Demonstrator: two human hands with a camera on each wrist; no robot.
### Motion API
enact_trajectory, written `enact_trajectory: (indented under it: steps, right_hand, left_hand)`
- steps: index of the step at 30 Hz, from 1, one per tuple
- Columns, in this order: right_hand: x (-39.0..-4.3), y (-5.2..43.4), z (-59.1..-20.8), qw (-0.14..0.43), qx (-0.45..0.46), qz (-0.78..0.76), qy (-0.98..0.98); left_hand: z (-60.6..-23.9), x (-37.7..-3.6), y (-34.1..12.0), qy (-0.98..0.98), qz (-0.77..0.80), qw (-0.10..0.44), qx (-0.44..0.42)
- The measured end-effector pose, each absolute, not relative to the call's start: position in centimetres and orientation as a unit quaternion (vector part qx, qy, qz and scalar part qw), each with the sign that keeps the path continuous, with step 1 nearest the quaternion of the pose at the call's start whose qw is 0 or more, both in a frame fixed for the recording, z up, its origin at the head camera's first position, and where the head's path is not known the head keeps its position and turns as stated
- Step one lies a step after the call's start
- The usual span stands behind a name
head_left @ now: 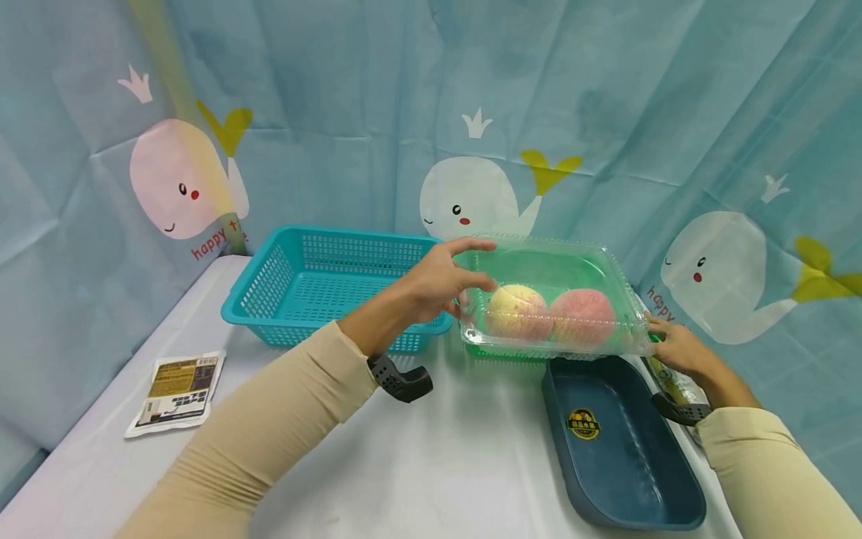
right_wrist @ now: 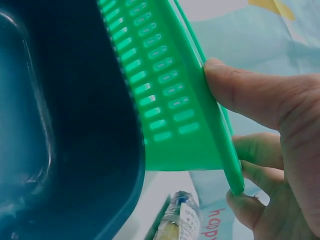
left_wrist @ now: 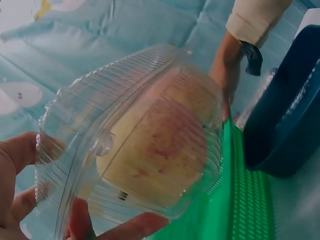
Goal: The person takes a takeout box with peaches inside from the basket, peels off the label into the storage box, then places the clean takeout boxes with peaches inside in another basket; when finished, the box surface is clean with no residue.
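A clear plastic clamshell box (left_wrist: 150,130) holds two peaches, a yellow-pink peach (head_left: 517,308) and a pinker peach (head_left: 582,318). My left hand (head_left: 441,281) grips the box by its left edge, fingers on both sides of the plastic. Under and behind the box is a green perforated basket (right_wrist: 175,110), largely covered by it in the head view. With my right hand (head_left: 680,348) I grip the basket's right rim, thumb on one side and fingers on the other, as the right wrist view shows.
A turquoise basket (head_left: 263,329) stands left of the green one. The dark blue tub (head_left: 619,442) lies in front on the right, with a clear-wrapped item (right_wrist: 180,220) beside it. At the table's left lies a flat packet (head_left: 178,393). Behind hangs a whale-print curtain (head_left: 337,97).
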State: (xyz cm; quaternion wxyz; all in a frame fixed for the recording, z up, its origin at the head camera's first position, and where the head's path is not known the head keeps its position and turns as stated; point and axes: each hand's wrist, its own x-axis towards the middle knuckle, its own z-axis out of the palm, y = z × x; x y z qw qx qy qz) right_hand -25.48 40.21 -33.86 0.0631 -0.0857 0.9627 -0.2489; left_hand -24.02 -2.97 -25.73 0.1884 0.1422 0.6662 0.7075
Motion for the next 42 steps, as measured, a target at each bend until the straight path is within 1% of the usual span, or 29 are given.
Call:
enact_trajectory:
  steps: [9,14,26,32,42]
  right_hand:
    - [-25.7,39.9,-33.9,0.078,-0.091,-0.222,0.968]
    - [-25.5,39.9,-33.9,0.075,-0.105,-0.223,0.966]
    - [-25.4,40.3,-33.7,0.080,-0.101,-0.216,0.968]
    - [-25.4,40.0,-33.9,0.088,-0.097,-0.230,0.964]
    - [-25.4,40.2,-33.9,0.067,-0.097,-0.223,0.968]
  left_hand:
    - [-27.5,-28.0,-1.0,0.654,0.723,0.185,0.122]
    - [-28.9,-29.6,0.6,0.648,0.729,0.183,0.119]
    - [-31.9,-32.1,3.3,0.652,0.737,0.163,0.075]
    - [-33.6,-33.1,3.7,0.681,0.711,0.167,0.046]
    - [-34.8,-33.7,6.0,0.710,0.681,0.175,0.035]
